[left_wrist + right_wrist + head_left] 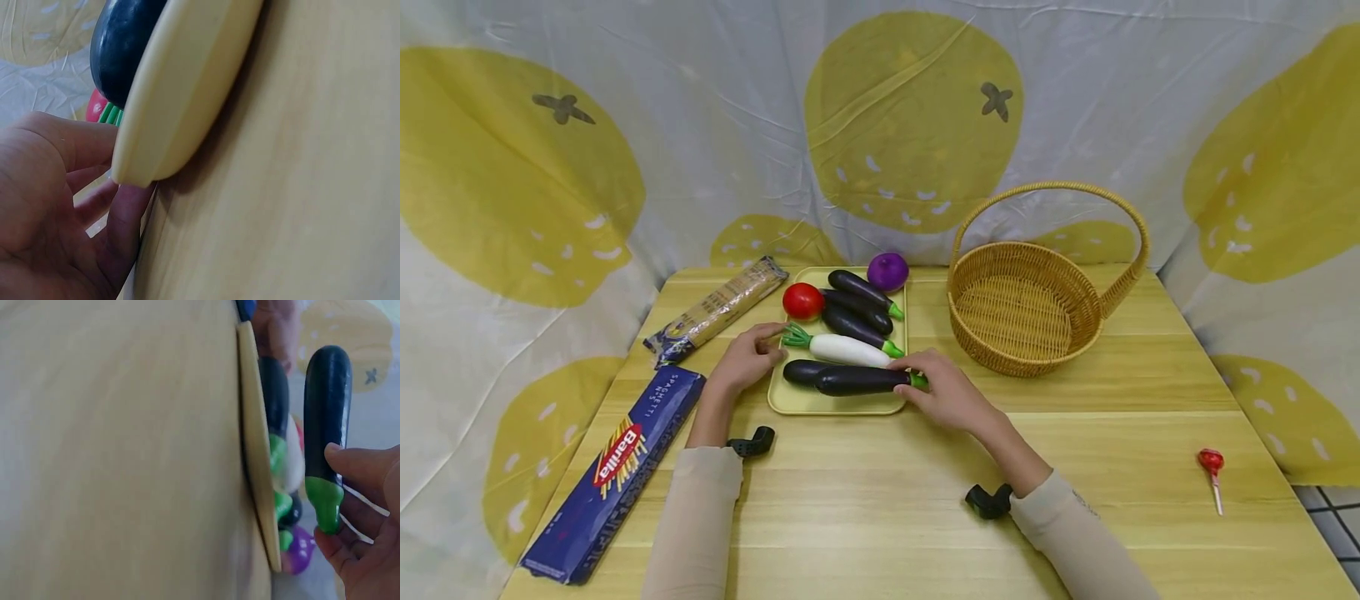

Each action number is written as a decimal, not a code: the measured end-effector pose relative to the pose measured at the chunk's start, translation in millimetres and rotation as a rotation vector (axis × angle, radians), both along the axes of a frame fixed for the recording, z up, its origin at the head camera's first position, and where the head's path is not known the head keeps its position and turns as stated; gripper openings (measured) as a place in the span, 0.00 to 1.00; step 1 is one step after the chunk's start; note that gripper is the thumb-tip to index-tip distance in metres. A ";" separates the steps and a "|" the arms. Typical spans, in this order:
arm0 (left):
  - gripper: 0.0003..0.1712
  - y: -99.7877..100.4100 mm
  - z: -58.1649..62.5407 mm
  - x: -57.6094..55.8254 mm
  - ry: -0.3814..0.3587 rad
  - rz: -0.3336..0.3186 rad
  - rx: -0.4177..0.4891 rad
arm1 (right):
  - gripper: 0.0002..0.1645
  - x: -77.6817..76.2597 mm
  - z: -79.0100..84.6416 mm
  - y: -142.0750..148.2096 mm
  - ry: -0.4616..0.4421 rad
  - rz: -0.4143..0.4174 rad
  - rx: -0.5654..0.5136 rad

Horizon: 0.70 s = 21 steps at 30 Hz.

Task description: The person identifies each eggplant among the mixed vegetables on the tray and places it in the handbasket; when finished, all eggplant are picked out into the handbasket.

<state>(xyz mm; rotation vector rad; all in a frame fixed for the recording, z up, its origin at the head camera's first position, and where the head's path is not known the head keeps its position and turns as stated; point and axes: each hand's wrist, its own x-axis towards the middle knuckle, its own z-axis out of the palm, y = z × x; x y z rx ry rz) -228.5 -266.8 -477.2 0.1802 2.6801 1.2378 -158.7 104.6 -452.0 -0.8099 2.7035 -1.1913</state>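
Note:
My right hand pinches a dark purple eggplant near its green stem, thumb on one side and fingers on the other. In the right wrist view the eggplant is raised off the pale yellow tray. Another eggplant lies on the tray, partly hidden behind the held one. At the tray's left edge, my left hand grips the rim between thumb and fingers, beside the green leaves of a white radish. Several more eggplants, a tomato and a purple onion fill the tray's far part.
A wicker basket with a tall handle stands right of the tray. Left of it lie a bag of noodles and a blue spaghetti box. A red lollipop lies near the table's right edge. Patterned cloth hangs behind.

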 end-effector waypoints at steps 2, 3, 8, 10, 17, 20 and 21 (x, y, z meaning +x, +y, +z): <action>0.33 0.1 -0.3 0.1 0.000 0.002 0.001 | 0.20 -1.2 3.5 8.7 0.026 -0.015 -0.012; 0.33 0.2 -0.1 0.2 0.000 0.003 0.001 | 0.20 -1.9 5.3 13.2 0.041 -0.023 -0.020; 0.32 -0.3 0.8 1.4 -0.001 0.008 0.005 | 0.19 -5.6 13.2 38.2 0.114 -0.077 -0.030; 0.32 -0.8 0.7 2.2 -0.005 0.010 0.007 | 0.19 -6.8 16.7 49.5 0.114 -0.100 -0.030; 0.32 0.0 -0.2 2.0 -0.002 0.008 0.007 | 0.19 -11.9 31.5 89.0 0.062 -0.191 -0.051; 0.32 0.4 0.0 1.0 0.006 0.009 0.001 | 0.19 -15.7 36.1 105.8 0.098 -0.224 -0.050; 0.32 0.6 0.1 0.9 0.007 0.007 0.001 | 0.19 -17.3 37.4 111.7 0.112 -0.238 -0.048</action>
